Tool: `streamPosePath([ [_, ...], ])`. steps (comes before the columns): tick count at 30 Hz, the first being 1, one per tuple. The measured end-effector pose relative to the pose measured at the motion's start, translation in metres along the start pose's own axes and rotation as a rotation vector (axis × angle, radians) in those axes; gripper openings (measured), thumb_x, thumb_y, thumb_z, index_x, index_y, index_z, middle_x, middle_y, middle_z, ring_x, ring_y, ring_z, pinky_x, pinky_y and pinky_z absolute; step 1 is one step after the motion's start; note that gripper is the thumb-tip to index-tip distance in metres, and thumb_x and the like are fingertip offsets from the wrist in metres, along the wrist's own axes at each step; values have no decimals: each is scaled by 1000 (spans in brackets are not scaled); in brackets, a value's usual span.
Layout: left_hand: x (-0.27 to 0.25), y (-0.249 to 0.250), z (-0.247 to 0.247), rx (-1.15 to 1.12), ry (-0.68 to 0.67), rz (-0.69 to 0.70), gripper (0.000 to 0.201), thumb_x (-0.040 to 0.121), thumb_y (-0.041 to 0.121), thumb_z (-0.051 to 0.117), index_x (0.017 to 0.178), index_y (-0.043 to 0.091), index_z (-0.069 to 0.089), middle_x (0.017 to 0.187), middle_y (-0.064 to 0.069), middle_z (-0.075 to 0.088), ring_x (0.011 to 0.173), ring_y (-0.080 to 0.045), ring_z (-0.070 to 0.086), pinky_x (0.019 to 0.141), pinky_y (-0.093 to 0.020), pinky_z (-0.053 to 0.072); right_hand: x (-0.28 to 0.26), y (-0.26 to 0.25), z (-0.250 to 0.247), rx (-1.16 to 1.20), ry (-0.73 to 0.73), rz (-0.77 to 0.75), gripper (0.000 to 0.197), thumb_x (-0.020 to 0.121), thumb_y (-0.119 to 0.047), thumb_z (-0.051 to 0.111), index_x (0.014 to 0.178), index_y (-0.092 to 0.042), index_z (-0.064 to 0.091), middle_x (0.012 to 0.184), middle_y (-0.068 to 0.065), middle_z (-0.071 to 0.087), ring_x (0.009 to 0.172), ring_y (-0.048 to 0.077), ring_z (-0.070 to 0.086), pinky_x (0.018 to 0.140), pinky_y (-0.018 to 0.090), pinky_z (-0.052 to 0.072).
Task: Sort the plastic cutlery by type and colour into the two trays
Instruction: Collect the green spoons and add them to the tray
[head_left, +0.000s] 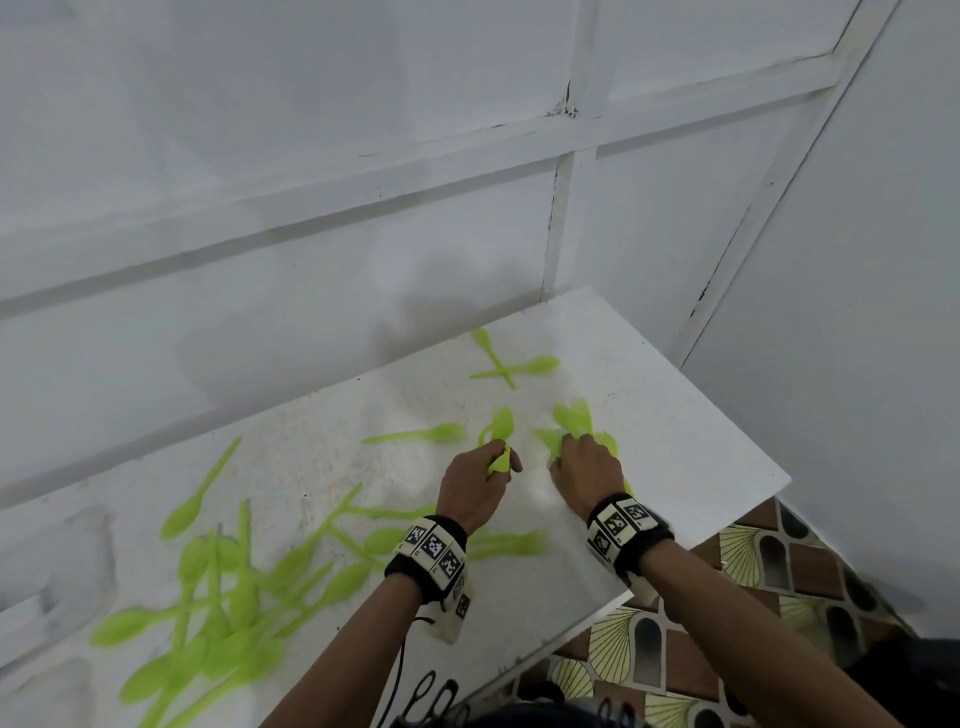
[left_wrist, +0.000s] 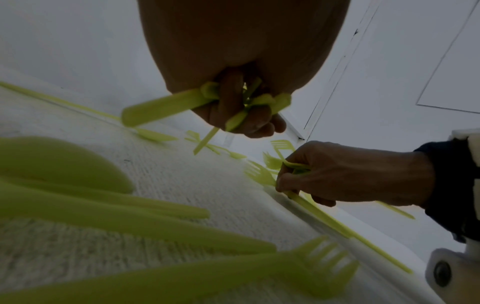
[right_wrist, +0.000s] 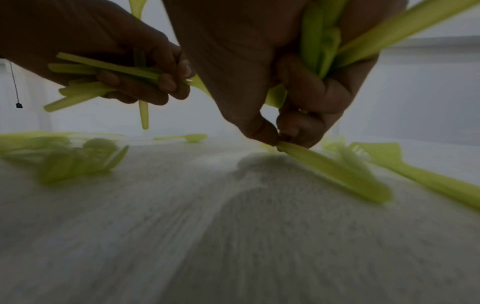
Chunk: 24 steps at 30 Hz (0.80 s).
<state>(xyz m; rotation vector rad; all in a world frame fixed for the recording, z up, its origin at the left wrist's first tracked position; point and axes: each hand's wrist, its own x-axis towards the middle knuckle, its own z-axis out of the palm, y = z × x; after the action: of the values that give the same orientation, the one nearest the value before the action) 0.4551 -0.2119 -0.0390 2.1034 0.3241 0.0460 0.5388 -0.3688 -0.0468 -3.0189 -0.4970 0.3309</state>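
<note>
Left grip: my fingers curled round green cutlery, frame centre.
Right grip: clutching forks, thumb and finger pinching one off bench.

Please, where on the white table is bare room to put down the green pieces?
Bare table lies between the right hand and the right edge, and behind the crossed spoons. The spoon pile crowds the near left.

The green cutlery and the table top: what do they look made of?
Green cutlery: thin moulded plastic, slightly translucent, smooth; light glows through the pieces held in the left hand and right hand. Table top: white, matt, with a fine grainy speckle; probably painted or laminated board, though that is uncertain.
</note>
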Motion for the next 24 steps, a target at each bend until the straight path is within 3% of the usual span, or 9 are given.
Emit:
streamPosePath([
  [7, 5, -4, 7, -34, -6, -15, 36, 87, 6, 49, 80, 34, 70, 69, 13, 63, 71, -13, 61, 64, -33, 48, 2, 15, -8, 93, 108, 8, 40, 106, -41, 40, 124, -7, 48, 106, 18, 67, 99, 39, 64, 67, 40, 36],
  [12, 9, 2, 11, -71, 15, -25, 34, 82, 27, 39, 78, 34, 72, 62, 8, 55, 59, -20, 51, 54, -25, 37, 6, 50, -18, 87, 150, 85, 48, 107, -49, 36, 122, -7, 54, 100, 21, 69, 96, 41, 65, 72, 41, 45],
  [15, 13, 4, 17, -71, 9, -18, 34, 81, 23, 41, 78, 35, 72, 63, 6, 57, 58, -13, 50, 54, -24, 36, 5, 67, -14, 84, 82, 152, 50, 106, -51, 39, 126, -8, 53, 108, 21, 68, 101, 40, 64, 76, 40, 47],
  [18, 18, 7, 25, -28, 4, -35, 36, 91, 13, 46, 84, 34, 75, 62, 7, 56, 58, -15, 50, 57, -29, 39, 1, 74, -9, 85, 21, 175, 52, 103, -55, 44, 125, -8, 52, 112, 19, 65, 106, 39, 62, 77, 38, 47],
  [21, 27, 20, 33, 96, 6, -53, 31, 94, 16, 51, 89, 34, 76, 66, 12, 59, 74, -22, 61, 65, -30, 43, 0, 74, -7, 123, -7, 192, 47, 101, -51, 50, 117, -8, 55, 113, 19, 64, 106, 39, 61, 78, 38, 47],
  [24, 42, 32, 46, 213, 9, -61, 22, 94, 29, 55, 98, 36, 75, 101, 9, 74, 101, -21, 66, 82, -32, 50, 2, 71, -6, 183, -24, 195, 38, 100, -42, 52, 112, -7, 58, 115, 20, 63, 109, 39, 59, 81, 39, 48],
])
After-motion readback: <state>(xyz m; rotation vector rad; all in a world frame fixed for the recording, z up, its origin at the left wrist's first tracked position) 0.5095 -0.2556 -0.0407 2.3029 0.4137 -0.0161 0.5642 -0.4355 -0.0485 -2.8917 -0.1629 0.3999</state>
